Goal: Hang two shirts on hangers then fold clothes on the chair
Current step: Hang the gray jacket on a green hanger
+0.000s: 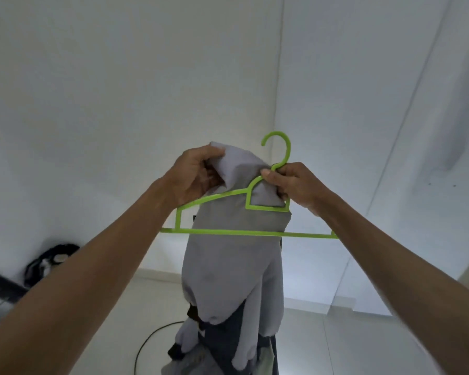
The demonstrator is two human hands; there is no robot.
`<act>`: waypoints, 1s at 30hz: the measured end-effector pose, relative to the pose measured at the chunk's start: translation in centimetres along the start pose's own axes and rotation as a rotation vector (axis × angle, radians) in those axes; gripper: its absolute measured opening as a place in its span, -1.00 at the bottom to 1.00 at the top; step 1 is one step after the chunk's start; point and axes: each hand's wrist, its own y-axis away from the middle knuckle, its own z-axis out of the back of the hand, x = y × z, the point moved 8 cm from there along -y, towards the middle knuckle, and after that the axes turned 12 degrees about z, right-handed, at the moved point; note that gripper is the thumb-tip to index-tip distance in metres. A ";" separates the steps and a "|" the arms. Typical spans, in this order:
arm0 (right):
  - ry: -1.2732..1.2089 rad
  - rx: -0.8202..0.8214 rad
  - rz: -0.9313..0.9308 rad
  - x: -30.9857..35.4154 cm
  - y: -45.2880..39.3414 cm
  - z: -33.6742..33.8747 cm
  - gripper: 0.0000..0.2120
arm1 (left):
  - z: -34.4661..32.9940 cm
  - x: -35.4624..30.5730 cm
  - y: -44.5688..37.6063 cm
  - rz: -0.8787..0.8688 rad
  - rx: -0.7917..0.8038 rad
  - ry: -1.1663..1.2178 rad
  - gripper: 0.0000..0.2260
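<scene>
Grey shirt [228,266] half-threaded on green hanger [222,232], gripped by left hand [198,174]; right hand [290,185] pinching hanger neck; folding pending.

Dim, flat indoor light; white walls [119,77] render grey-blue. Brighter patch low behind grey shirt [228,266], near floor [322,347]. No hard shadows, no glare. Wide-angle distortion strong: wall seams bow, forearms balloon toward lower corners. Green hanger [241,231] fairly sharp; dark clutter [46,263] at left edge soft, smeared. Slight overall softness.
</scene>
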 end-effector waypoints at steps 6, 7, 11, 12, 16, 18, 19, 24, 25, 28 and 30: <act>-0.048 -0.047 0.079 5.0 0.8 1.3 -0.66 | 6.3 5.0 2.9 0.142 -0.127 -0.232 -0.76; -0.076 -0.054 0.080 5.7 0.8 1.4 -0.66 | 6.4 7.0 3.2 0.198 -0.117 -0.303 -0.70; -0.095 -0.085 0.083 7.8 0.3 1.3 -0.56 | 3.3 10.9 5.6 0.259 -0.074 -0.356 -0.93; -0.104 -0.090 0.085 8.2 0.1 1.1 -0.57 | 3.6 11.9 5.7 0.298 -0.094 -0.298 -0.82; -0.165 -0.118 0.080 8.6 -0.7 0.9 -0.48 | 5.4 13.8 5.7 0.336 -0.173 -0.076 -0.69; -0.176 -0.134 0.076 8.7 -0.7 1.2 -0.43 | 5.5 12.3 5.7 0.302 -0.144 -0.096 -0.70; -0.143 -0.130 0.070 8.6 -0.6 1.5 -0.47 | 5.3 11.2 5.4 0.256 -0.117 -0.128 -0.74; 0.322 -0.079 -0.042 5.8 1.2 4.9 -0.80 | 7.5 4.7 2.7 -0.037 -0.314 -0.527 -0.76; 0.326 -0.080 -0.064 5.3 1.7 5.1 -0.81 | 8.0 3.6 2.5 -0.039 -0.375 -0.536 -0.74; 0.193 -0.006 -0.101 4.8 1.8 2.5 -0.62 | 6.9 0.3 1.9 0.011 -0.360 -0.558 -0.72; 0.040 0.069 -0.115 5.0 1.5 -0.9 -0.51 | 5.4 -1.1 1.2 0.044 -0.292 -0.617 -0.77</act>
